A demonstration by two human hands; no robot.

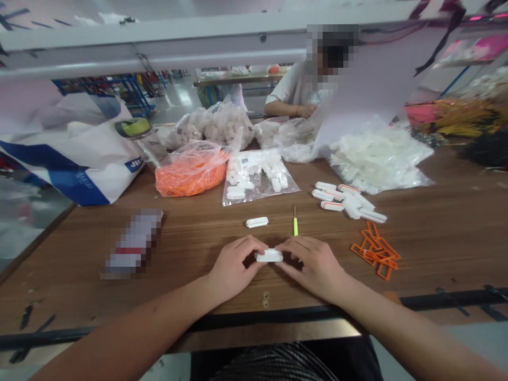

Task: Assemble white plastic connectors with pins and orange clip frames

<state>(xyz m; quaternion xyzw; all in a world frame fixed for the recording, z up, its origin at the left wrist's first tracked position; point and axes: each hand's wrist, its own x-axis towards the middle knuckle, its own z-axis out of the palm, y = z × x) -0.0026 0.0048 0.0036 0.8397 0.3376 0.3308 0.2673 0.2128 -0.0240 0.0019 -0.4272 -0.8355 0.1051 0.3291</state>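
Head view: on the near edge of the brown wooden tabletop (pixel 190 238), the left hand (pixel 234 267) and right hand (pixel 313 263) close on a small white plastic casing (pixel 269 256) from either end, fingers together and clamped around it, the casing resting at or just above the tabletop. Just beyond lies a second white casing (pixel 257 222), with a slim screwdriver with a yellow-green handle (pixel 295 225) beside it. Towards the right edge sit a heap of white casings (pixel 349 202), some with orange trim, and a loose pile of orange plastic frames (pixel 375 251). Along the far edge are a clear bag of white casings (pixel 254 177), a bag of orange pieces (pixel 190 172) and a large bag of white parts (pixel 377 159). Across the table, a co-worker (pixel 301 90) has both hands at a clear bag.
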